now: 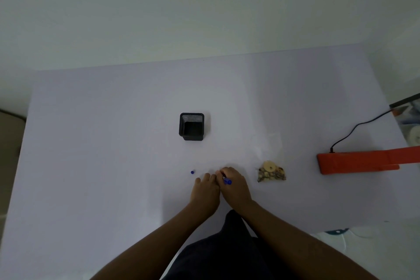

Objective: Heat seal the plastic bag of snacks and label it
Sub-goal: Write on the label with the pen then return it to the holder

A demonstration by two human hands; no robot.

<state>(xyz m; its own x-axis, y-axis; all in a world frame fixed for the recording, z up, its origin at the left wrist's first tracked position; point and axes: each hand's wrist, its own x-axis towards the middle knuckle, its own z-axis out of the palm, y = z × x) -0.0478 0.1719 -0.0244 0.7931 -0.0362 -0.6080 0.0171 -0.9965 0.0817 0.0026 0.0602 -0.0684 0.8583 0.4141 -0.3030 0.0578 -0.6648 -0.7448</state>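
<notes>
A plain workroom: bare white table (91, 143), orange heat sealer (354, 161).

your hands (218, 185) sit mid-table; snack bag (271, 172) right, sealer (361, 161) farther right, holder (191, 126) behind, cap (192, 172) left.

Two bare forearms reach in from the lower edge, uncovered from elbow to wrist, no sleeves in sight; the left hand (205, 191) and the right hand (234, 185) carry no visible rings, watch or gloves; dark clothing (218, 254), near black and plain, shows between the arms at the bottom.
</notes>
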